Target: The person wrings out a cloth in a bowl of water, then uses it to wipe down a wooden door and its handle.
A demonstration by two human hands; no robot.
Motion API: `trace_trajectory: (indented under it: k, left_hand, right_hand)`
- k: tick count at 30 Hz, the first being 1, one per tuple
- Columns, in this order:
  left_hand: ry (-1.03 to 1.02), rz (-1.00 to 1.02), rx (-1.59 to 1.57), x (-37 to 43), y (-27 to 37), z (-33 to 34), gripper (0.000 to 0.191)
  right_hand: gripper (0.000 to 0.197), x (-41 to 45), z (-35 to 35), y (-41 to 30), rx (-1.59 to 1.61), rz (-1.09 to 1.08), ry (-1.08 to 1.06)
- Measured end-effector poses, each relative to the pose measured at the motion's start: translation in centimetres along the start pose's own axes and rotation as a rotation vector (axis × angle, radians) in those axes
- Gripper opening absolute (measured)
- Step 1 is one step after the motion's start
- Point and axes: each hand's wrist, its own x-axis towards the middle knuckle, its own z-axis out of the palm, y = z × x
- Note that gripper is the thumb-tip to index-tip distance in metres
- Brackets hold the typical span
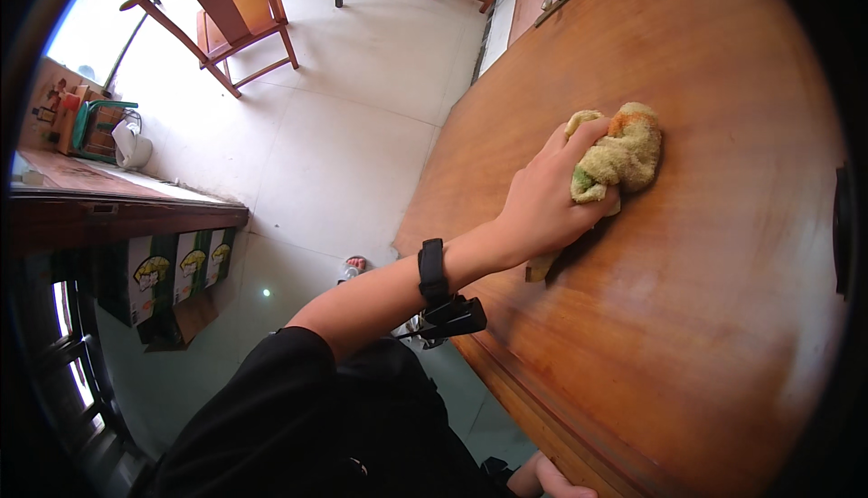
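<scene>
My left hand (556,189) is closed around a bunched yellow-green terry cloth (634,142) with orange and green patches. The cloth is pressed to a large varnished brown wooden panel (685,294), and a loose end of it shows below my palm. A black strap (432,271) with a small black device (454,318) circles my left wrist. At the bottom rim, only part of my right hand (559,483) shows, beside the panel's near edge; its fingers are mostly out of view or hidden.
Behind the panel's far edge is a metal fitting (557,3). Wooden chairs (234,17) stand on the pale tiled floor (352,84). To the left are a dark red wooden frame (135,220), printed cartons (193,267), a green metal-framed item (85,132) and a white container (132,149).
</scene>
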Motion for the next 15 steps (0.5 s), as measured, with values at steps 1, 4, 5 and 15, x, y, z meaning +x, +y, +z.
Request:
trace_trajectory:
  k: [1, 4, 5, 15]
  left_hand:
    - [0.024, 0.027, 0.039, 0.2, -0.2, 0.1, 0.065]
    - [0.061, -0.011, 0.027, 2.0, -1.5, 0.2, 0.06]
    - [0.1, -0.024, 0.009, 2.4, -2.1, 0.1, 0.056]
    - [-0.005, -0.428, 0.245, -3.1, -7.9, -2.1, 0.058]
  right_hand:
    - [0.08, 0.0, -0.1, 0.0, -0.004, 0.0, -0.001]
    - [0.08, 0.2, 0.2, 0.1, -0.007, -0.019, -0.005]
    - [0.08, 0.3, 0.3, 0.1, -0.003, -0.022, -0.007]
    - [0.079, 1.7, 0.1, 0.6, 0.027, -0.08, 0.016]
